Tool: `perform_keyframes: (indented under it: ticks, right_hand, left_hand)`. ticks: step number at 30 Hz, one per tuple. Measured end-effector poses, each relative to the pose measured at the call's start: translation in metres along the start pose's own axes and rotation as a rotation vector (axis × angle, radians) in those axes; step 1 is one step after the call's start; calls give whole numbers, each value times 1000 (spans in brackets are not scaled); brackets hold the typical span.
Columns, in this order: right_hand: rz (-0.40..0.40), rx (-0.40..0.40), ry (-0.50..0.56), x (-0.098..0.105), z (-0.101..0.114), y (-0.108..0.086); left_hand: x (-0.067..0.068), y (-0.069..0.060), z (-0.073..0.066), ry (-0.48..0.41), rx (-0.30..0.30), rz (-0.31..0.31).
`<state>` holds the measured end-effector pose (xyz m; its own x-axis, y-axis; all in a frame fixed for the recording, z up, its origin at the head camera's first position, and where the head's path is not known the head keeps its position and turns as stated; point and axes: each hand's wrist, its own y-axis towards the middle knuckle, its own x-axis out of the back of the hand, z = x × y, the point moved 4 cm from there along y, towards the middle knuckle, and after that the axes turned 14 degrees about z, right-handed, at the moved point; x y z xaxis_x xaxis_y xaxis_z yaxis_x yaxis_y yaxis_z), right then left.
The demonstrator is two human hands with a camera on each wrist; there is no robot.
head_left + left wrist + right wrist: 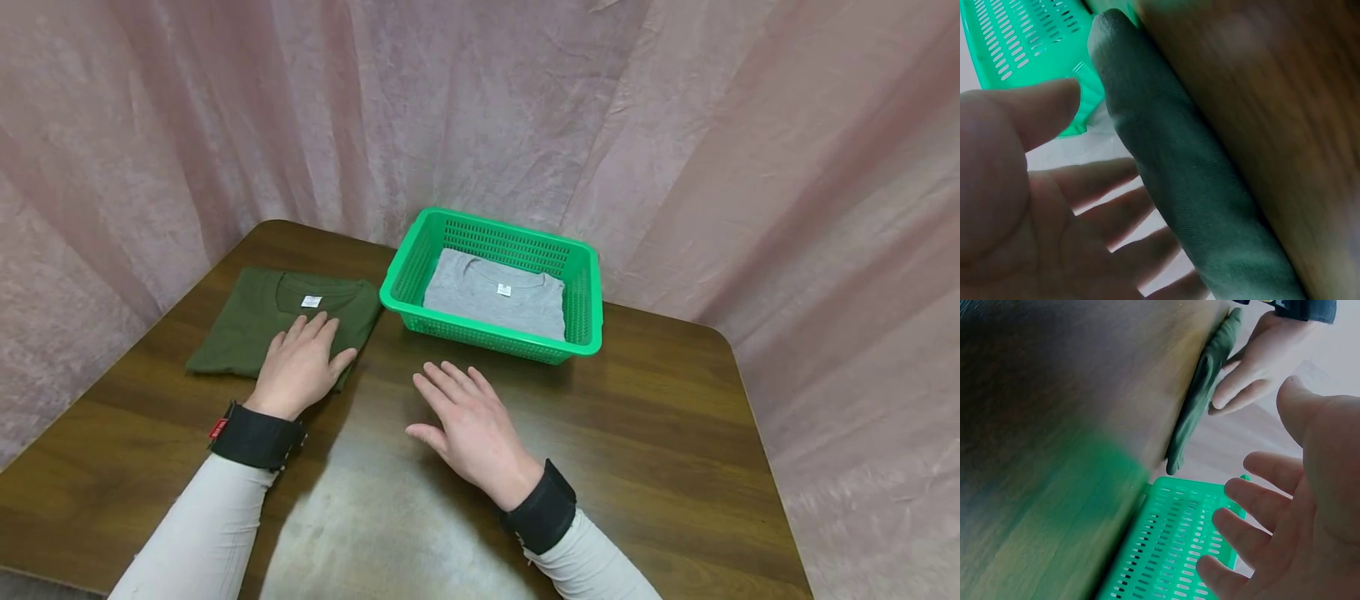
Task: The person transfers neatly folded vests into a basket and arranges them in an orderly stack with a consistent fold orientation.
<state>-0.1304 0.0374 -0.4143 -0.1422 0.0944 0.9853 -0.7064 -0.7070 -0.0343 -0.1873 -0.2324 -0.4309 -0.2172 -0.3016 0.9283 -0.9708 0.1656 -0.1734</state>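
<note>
Pink curtain (480, 100) bkgd, brown table (667, 425) w/ green basket (480, 332) nr back edge. Grey tee (491, 304) folded inside basket. Olive tee (251, 321) folded flat on table, just L of basket. L hand (298, 367) over olive tee, fingers straight, slightly apart; can't tell if touching. R hand (476, 429) above table, in front of basket, fingers spread, thumb out.

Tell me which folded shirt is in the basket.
The gray shirt, inside the green basket; the dark green shirt lies outside it, on the table near the left hand.
</note>
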Motion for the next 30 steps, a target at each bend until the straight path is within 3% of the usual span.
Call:
perform_keyframes:
  ticks: [15, 30]
  right_hand:
    - [-6, 10, -6, -1, 1, -4]
    - [29, -3, -7, 2, 0, -6]
  left_hand:
    - [-3, -2, -1, 107, -20, 71]
    - [-1, -5, -4, 116, -14, 111]
